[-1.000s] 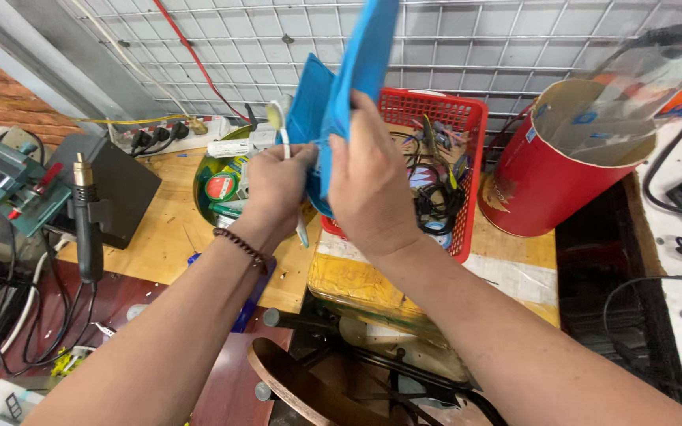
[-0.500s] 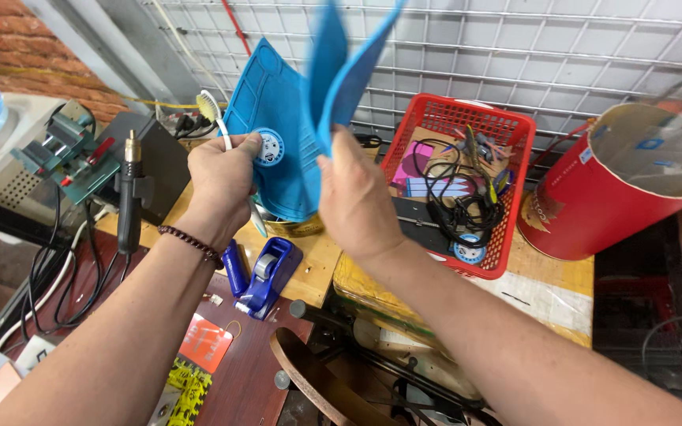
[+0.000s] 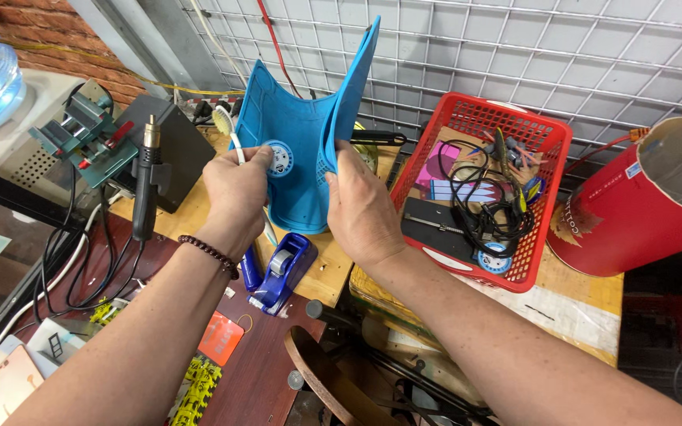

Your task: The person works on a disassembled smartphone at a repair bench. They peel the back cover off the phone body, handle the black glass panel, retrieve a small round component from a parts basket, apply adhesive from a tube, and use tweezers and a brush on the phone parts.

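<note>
Both hands hold up a floppy blue silicone mat [image 3: 301,150] over the counter [image 3: 325,276]: left hand [image 3: 237,189] fingers pinch its 9 o'clock edge plus a toothbrush [image 3: 226,130], right hand [image 3: 361,209] fingers pinch the folded 3 o'clock edge.

Red wire basket [image 3: 548,260] of cables, blue tape dispenser [image 3: 282,272], red canister [image 3: 633,221].

Bare forearms, no sleeves; dark brown beaded bracelet [image 3: 210,254] on left wrist; hands ungloved, no rings seen.
</note>
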Available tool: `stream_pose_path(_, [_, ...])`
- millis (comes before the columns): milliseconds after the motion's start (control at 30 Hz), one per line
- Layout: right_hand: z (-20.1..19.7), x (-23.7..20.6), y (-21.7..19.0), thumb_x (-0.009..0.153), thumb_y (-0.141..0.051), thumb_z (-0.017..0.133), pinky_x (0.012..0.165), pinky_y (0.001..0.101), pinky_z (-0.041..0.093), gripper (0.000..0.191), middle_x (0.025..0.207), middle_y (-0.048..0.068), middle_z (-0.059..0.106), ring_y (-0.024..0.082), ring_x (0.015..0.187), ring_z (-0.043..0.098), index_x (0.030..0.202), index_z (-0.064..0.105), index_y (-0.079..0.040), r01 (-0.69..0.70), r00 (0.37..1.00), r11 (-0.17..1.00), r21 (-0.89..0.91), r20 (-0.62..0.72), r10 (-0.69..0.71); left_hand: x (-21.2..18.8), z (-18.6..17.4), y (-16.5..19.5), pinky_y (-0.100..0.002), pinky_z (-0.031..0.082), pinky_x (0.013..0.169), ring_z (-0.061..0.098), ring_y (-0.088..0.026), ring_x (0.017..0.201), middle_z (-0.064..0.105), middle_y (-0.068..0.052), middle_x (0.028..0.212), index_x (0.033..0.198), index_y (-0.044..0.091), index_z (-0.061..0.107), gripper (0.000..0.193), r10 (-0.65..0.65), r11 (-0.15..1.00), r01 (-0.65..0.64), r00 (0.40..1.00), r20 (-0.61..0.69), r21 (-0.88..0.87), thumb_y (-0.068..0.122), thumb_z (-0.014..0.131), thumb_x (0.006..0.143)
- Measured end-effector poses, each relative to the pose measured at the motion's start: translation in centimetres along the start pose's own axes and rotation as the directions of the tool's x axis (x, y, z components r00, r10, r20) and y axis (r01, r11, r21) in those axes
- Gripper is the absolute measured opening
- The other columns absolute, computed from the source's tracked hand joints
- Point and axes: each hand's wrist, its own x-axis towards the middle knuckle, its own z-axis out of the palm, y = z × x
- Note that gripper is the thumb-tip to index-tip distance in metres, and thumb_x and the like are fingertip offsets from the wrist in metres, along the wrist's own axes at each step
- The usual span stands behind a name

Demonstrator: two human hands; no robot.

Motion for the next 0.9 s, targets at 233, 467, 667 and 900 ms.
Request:
stream_pose_path(233, [-0.8, 0.1, 0.2, 0.1, -0.005, 0.056, 0.089, 0.0516, 0.051, 0.034, 0.12, 0.026, 0.065, 0.045, 0.11, 0.063, 0.133, 0.05, 0.002, -0.032, 0.999, 0.999, -0.026, -0.008, 0.032, -0.1, 0.3, 0.5, -0.027, 0.035, 0.041, 0.047, -0.008, 0.046, 0.06, -0.001, 0.066, 0.09, 0.001, 0.07, 0.016, -0.002, 1.0, 0.002, 1.0, 0.011, 0.008, 0.017, 0.073, 0.093])
stream_pose_path(467, [-0.8, -0.2, 0.3, 0.1, -0.005, 0.056, 0.09, 0.0513, 0.051, 0.035, 0.122, 0.026, 0.065, 0.045, 0.11, 0.063, 0.134, 0.05, 0.002, -0.042, 0.999, 0.998, -0.036, -0.01, 0.042, -0.7, 0.7, 0.5, -0.027, 0.036, 0.042, 0.046, -0.009, 0.047, 0.06, -0.001, 0.066, 0.092, 0.001, 0.071, 0.015, -0.029, 1.0, 0.029, 0.999, 0.021, 0.006, 0.017, 0.073, 0.093])
stream_pose_path(667, [-0.9, -0.2, 0.6, 0.1, -0.005, 0.056, 0.09, 0.0508, 0.052, 0.033, 0.121, 0.026, 0.065, 0.044, 0.11, 0.064, 0.131, 0.05, 0.003, -0.051, 0.999, 0.997, -0.056, -0.006, 0.05, -1.4, 0.8, 1.1, -0.027, 0.037, 0.042, 0.046, -0.008, 0.047, 0.06, -0.001, 0.066, 0.093, 0.0, 0.071, 0.016, -0.04, 0.999, 0.039, 0.999, 0.021, 0.008, 0.017, 0.073, 0.093])
stream_pose_path(900, [-1.6, -0.3, 0.5, 0.099, -0.003, 0.057, 0.089, 0.0509, 0.052, 0.033, 0.119, 0.026, 0.066, 0.045, 0.108, 0.064, 0.13, 0.05, 0.003, -0.036, 0.999, 0.998, -0.061, -0.023, 0.035, -1.9, 1.7, 1.4, -0.027, 0.035, 0.041, 0.046, -0.008, 0.047, 0.06, -0.001, 0.066, 0.093, 0.0, 0.071, 0.016, -0.02, 0.999, 0.022, 0.998, 0.052, -0.039, 0.016, 0.073, 0.093])
